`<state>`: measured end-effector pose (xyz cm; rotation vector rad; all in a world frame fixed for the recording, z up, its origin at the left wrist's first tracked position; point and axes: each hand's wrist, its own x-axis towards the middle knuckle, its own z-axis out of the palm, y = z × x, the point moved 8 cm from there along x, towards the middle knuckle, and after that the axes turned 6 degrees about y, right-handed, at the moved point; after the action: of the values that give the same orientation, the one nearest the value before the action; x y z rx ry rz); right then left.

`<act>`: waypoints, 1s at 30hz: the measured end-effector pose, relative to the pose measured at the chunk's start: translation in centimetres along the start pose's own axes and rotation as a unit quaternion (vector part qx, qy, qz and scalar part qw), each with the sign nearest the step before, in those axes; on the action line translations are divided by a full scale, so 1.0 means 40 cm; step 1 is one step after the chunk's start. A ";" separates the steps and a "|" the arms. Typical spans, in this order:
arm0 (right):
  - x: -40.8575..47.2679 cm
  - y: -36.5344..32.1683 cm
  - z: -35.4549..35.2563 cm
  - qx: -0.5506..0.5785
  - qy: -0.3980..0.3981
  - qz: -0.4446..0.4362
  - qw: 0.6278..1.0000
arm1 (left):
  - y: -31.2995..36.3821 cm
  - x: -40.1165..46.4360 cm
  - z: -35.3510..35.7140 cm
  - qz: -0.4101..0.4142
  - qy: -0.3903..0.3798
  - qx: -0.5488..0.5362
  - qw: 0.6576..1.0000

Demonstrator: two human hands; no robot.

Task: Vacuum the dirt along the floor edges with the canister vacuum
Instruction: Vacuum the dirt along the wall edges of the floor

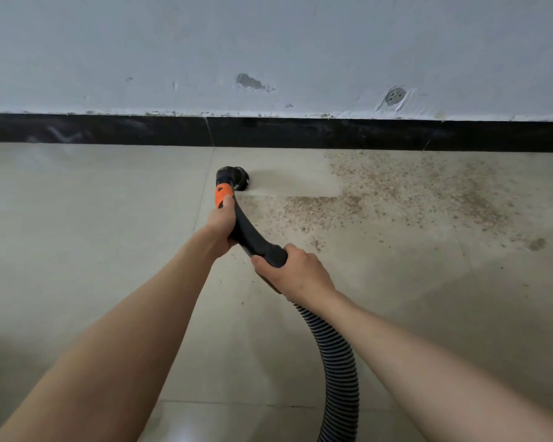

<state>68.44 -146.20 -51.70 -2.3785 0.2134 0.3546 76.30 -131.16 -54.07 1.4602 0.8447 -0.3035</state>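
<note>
I grip the wand (pixel 246 228) with left hand (pixel 219 229) and right hand (pixel 292 271); brush (pixel 237 178) touches floor (pixel 93 218) beside dirt (pixel 396 193).

Both hands grip the black wand (pixel 249 232): left hand (pixel 219 229) just below its orange collar (pixel 223 193), right hand (pixel 296 272) where the ribbed hose (pixel 339 365) begins. The brush head (pixel 237 177) rests on the floor (pixel 77 218) near the black skirting (pixel 300 134). Brown dirt (pixel 396 193) lies to its right.
</note>
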 end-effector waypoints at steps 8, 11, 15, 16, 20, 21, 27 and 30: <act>-0.040 -0.011 0.036 -0.028 -0.030 -0.044 0.998 | -0.066 -0.003 -0.081 0.009 0.051 -0.077 0.996; -0.056 0.002 0.028 -0.024 -0.031 -0.046 0.998 | -0.081 -0.013 -0.075 0.018 0.061 -0.090 0.994; -0.079 0.029 0.012 -0.036 -0.015 -0.034 0.999 | -0.102 -0.029 -0.058 -0.004 0.037 -0.043 0.998; -0.084 0.036 0.007 -0.041 -0.010 -0.031 0.999 | -0.106 -0.034 -0.050 -0.007 0.033 -0.042 0.999; -0.107 0.068 -0.019 -0.039 0.005 -0.018 0.999 | -0.120 -0.059 -0.005 -0.011 0.012 -0.028 0.999; -0.113 0.076 -0.028 -0.035 0.010 -0.015 0.999 | -0.122 -0.066 0.006 -0.012 0.008 -0.025 1.000; -0.147 0.130 -0.072 -0.039 0.046 0.014 0.998 | -0.138 -0.102 0.085 -0.023 -0.036 0.000 0.999; -0.153 0.157 -0.089 -0.044 0.051 0.034 0.997 | -0.145 -0.119 0.127 -0.032 -0.072 0.011 0.997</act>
<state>61.77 -152.86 -51.24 -2.4826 0.3339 0.2802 70.85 -138.16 -55.78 1.4158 0.7741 -0.4608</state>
